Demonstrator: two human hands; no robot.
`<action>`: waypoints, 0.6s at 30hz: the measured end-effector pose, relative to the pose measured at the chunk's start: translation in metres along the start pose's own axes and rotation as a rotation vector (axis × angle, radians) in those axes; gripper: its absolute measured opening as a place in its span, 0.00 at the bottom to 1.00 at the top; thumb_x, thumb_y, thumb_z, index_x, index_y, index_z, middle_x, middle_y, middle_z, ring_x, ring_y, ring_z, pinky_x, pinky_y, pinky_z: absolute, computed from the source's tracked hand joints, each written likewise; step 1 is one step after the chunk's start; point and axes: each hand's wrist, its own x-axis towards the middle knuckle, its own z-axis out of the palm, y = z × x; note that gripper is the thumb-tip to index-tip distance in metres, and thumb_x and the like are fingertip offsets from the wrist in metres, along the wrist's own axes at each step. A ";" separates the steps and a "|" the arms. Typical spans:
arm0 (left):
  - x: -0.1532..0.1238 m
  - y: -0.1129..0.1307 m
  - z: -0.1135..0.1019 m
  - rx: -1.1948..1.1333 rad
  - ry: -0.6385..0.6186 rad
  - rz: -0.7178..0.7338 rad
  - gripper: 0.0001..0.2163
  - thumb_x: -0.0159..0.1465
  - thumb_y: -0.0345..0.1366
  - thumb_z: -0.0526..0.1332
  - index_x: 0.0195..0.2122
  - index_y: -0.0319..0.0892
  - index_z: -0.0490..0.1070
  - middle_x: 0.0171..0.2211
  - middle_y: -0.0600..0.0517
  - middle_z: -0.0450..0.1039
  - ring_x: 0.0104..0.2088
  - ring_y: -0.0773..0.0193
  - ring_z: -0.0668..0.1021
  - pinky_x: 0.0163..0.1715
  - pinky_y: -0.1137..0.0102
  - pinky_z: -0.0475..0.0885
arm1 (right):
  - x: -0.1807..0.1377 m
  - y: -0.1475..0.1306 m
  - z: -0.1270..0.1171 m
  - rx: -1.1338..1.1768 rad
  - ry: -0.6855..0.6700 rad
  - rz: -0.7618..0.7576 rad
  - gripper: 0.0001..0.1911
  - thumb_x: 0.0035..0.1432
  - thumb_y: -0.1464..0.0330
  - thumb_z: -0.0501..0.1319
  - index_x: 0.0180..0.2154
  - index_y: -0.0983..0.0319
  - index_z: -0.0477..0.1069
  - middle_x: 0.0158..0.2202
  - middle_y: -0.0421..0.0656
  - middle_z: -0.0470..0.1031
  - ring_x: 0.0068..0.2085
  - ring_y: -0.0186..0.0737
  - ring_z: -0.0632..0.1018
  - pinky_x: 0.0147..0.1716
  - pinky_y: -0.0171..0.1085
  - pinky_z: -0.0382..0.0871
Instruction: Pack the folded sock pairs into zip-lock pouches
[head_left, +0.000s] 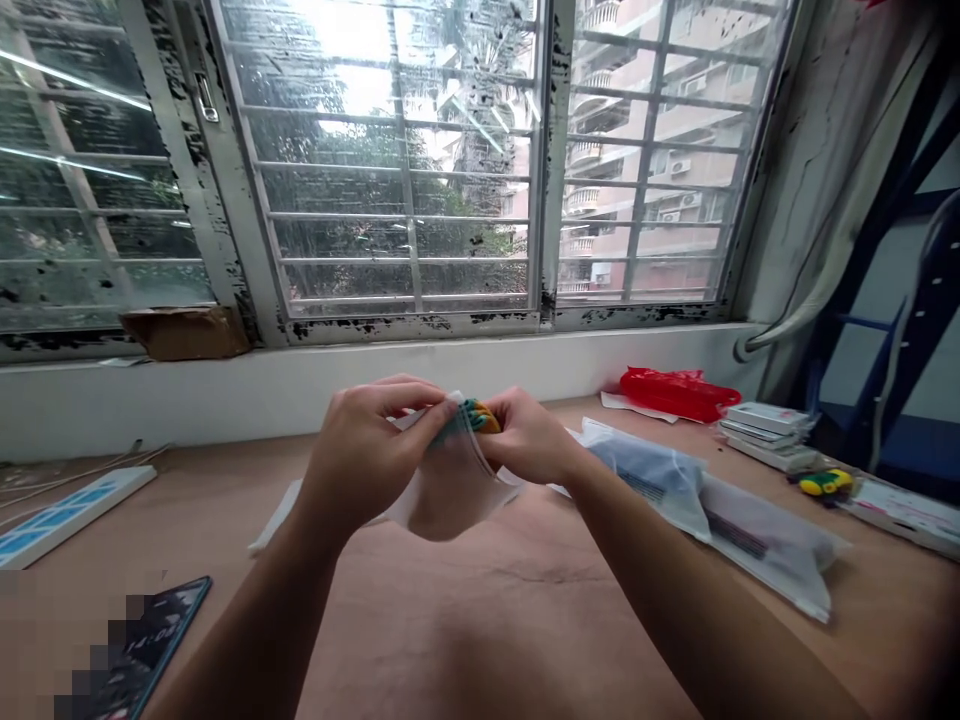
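Note:
Above the table, my left hand (379,440) is closed on the upper edge of a frosted translucent plastic bag (446,505). My right hand (536,435) is closed around a small teal-and-orange bundle (480,415) at the bag's mouth. Part of that bundle shows faintly through the plastic; my right fingers cover the rest, and its kind does not show. The bag hangs down between both hands, its lower part looking flat.
Filled frosted bags (652,475) lie to the right, beside stacked boxes (772,425), a red plastic bag (679,393) and a yellow-green tool (825,484). At left are a power strip (75,510) and a phone (161,640). A cardboard box (191,333) sits on the windowsill.

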 end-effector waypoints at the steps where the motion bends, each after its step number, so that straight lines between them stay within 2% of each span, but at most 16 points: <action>1: -0.002 0.001 0.000 -0.012 0.022 -0.001 0.07 0.60 0.41 0.64 0.30 0.48 0.81 0.33 0.54 0.81 0.34 0.61 0.80 0.32 0.70 0.74 | -0.001 -0.002 0.002 -0.032 0.031 0.000 0.12 0.50 0.68 0.58 0.19 0.62 0.60 0.19 0.34 0.53 0.24 0.29 0.57 0.22 0.32 0.50; 4: -0.005 0.003 -0.004 -0.054 0.057 -0.014 0.06 0.59 0.40 0.65 0.30 0.48 0.81 0.33 0.55 0.81 0.34 0.62 0.81 0.33 0.70 0.74 | -0.003 -0.007 0.008 -0.073 0.059 -0.013 0.13 0.50 0.67 0.58 0.19 0.62 0.58 0.20 0.34 0.50 0.25 0.29 0.54 0.22 0.32 0.47; 11: -0.009 0.015 -0.007 -0.056 0.072 0.014 0.05 0.59 0.37 0.65 0.28 0.48 0.80 0.30 0.56 0.81 0.32 0.63 0.80 0.30 0.70 0.74 | -0.008 -0.015 0.013 -0.104 -0.119 -0.065 0.09 0.48 0.69 0.58 0.21 0.62 0.58 0.22 0.35 0.52 0.27 0.30 0.55 0.22 0.31 0.50; 15: -0.013 0.019 0.001 -0.024 0.107 0.056 0.05 0.60 0.36 0.65 0.29 0.49 0.81 0.30 0.57 0.81 0.31 0.65 0.80 0.31 0.71 0.74 | -0.007 -0.016 0.016 -0.236 -0.012 -0.019 0.13 0.49 0.69 0.57 0.19 0.62 0.54 0.19 0.34 0.51 0.26 0.30 0.54 0.21 0.31 0.50; 18: -0.014 0.022 0.006 -0.020 0.112 0.080 0.05 0.60 0.35 0.65 0.30 0.49 0.81 0.31 0.58 0.81 0.31 0.66 0.80 0.32 0.72 0.74 | -0.001 -0.013 0.023 -0.476 0.006 -0.053 0.14 0.50 0.69 0.57 0.18 0.61 0.54 0.18 0.35 0.54 0.25 0.31 0.55 0.22 0.32 0.52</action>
